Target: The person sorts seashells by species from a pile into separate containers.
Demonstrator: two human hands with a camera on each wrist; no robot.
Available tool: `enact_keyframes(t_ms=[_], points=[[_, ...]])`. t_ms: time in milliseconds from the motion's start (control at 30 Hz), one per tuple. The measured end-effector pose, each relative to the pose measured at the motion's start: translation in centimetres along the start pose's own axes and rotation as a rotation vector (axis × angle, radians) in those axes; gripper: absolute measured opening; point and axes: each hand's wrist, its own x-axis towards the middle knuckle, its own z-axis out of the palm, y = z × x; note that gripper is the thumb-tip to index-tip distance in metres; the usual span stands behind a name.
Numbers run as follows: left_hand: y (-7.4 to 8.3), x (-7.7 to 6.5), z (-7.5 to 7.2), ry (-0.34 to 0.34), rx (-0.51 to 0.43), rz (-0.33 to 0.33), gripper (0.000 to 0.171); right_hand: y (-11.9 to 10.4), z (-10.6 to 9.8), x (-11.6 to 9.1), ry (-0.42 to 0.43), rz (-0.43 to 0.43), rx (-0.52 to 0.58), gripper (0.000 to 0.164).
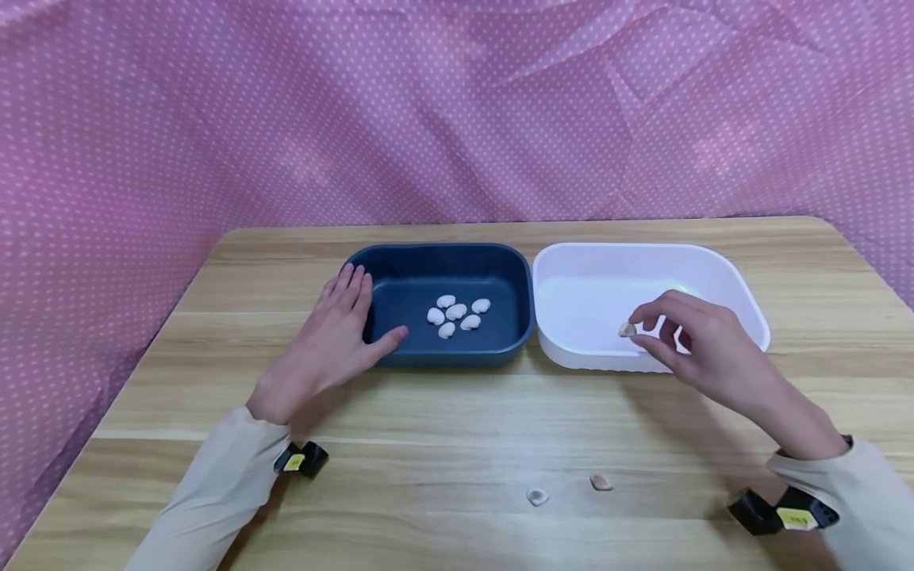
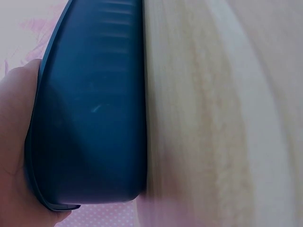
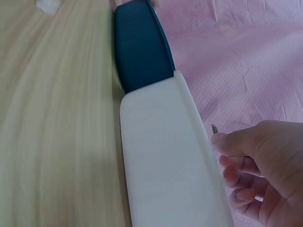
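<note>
My right hand (image 1: 714, 349) pinches a small brownish seashell (image 1: 627, 329) between thumb and fingertips, over the front part of the white bin (image 1: 650, 361). In the right wrist view only a dark edge of that shell (image 3: 214, 129) shows past the thumb. My left hand (image 1: 332, 337) rests on the left end of the dark blue bin (image 1: 443, 359), its fingers straight along the rim and its thumb reaching over the front edge. Several white seashells (image 1: 456, 312) lie on the floor of the blue bin.
The bins stand side by side on a wooden table (image 1: 428, 444). Near the front lie a greyish shell (image 1: 537, 497) and a brown shell (image 1: 601, 483). A pink dotted cloth (image 1: 428, 119) hangs behind and to the sides of the table.
</note>
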Motion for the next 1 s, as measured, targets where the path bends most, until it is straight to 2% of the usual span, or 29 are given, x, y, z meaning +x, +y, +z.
enact_keyframes(t_ms=[267, 600, 1000], points=[[0.0, 0.0, -0.2, -0.011, -0.006, -0.003, 0.101, 1.7, -0.1, 0.2, 0.0, 0.044, -0.053, 0.03], [0.1, -0.1, -0.2, -0.012, -0.008, -0.003, 0.102, 4.0, 0.3, 0.4, -0.004, 0.077, -0.053, 0.028], [0.1, -0.1, -0.2, -0.013, -0.01, -0.002, 0.101, 4.5, 1.2, 2.1, -0.14, 0.153, -0.052, 0.017]])
